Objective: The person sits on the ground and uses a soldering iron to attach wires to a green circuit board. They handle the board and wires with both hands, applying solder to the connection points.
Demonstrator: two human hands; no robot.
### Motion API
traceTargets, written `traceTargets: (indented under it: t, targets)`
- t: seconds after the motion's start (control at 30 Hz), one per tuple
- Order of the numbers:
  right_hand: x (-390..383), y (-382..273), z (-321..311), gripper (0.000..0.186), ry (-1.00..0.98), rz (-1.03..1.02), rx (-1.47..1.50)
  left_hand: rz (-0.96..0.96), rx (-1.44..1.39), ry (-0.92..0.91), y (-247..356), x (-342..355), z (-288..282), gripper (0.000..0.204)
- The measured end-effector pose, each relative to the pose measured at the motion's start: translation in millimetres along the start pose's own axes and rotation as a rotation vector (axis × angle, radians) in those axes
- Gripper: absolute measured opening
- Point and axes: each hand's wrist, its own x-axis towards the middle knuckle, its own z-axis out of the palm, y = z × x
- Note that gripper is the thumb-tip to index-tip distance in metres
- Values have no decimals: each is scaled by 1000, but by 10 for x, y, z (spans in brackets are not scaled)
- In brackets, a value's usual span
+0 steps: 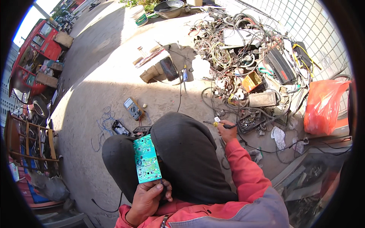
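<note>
A green circuit board [147, 164] stands up from my left hand [149, 199], pinched at its lower end between thumb and fingers. Small solder joints and parts dot its face, and it leans in front of my dark-trousered knees. Out to the right, my right hand [228, 133] is closed round a soldering iron [230, 126] with a black handle and a yellow collar. Its metal tip points left, well apart from the board. A multimeter [133, 108] with a yellow-edged case lies on the ground beyond my knees.
A large heap of tangled cables [235, 57] and scrap electronics spreads along the wire fence at the right. An orange-red plastic bag [326, 106] stands beside it. Thin blue wire [105, 122] lies left of my knees. A wooden frame [38, 140] and red vehicle [40, 49] are far left.
</note>
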Motion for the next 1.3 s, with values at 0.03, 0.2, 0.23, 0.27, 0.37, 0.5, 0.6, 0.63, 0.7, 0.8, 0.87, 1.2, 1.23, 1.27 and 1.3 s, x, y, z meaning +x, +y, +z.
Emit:
traceTargets:
  t: [0.03, 0.2, 0.23, 0.27, 0.37, 0.5, 0.6, 0.63, 0.7, 0.8, 0.87, 1.2, 1.23, 1.27, 1.3]
  targets:
    - [-1, 0, -1, 19, -1, -3, -5, 0, -1, -2, 1, -1, 3, 15]
    - [-15, -38, 27, 18, 37, -15, 18, -1, 4, 3, 7, -1, 19, 16]
    - [-8, -22, 22, 18, 35, -21, 23, -4, 4, 4, 10, 1, 24, 16]
    - [-2, -11, 18, 18, 33, -26, 27, -5, 13, 10, 10, 2, 26, 15]
    - [-10, -32, 25, 19, 43, -15, 1, -9, 31, 27, 6, -5, 24, 14]
    - [-14, -41, 24, 21, 50, -24, -39, -9, 9, 12, -3, 0, 14, 15]
    - [-19, -47, 20, 24, 31, -4, -58, -1, 0, -3, -4, 13, 8, 15]
    - [-32, -97, 21, 24, 28, -4, -65, -2, 0, -8, -10, 14, 3, 15]
    - [-38, -105, 35, 24, 18, 9, -89, 2, -3, 0, -18, -3, -6, 15]
    - [-46, -92, 22, 24, 19, 22, -37, -1, 8, 10, -8, 2, 2, 15]
    - [-44, -77, 13, 23, 51, 27, 8, 2, 33, 22, -7, 15, 20, 16]
    - [-35, -117, 16, 22, 87, 70, 34, 52, 31, 42, -33, 5, 22, 15]
    - [-25, -112, 14, 22, 93, 73, 37, 58, 28, 38, -34, 8, 18, 15]
    - [-26, -105, 11, 22, 99, 77, 39, 64, 26, 34, -34, 11, 16, 15]
    - [-37, -98, 3, 21, 96, 56, 45, 66, 25, 29, -33, 14, 19, 15]
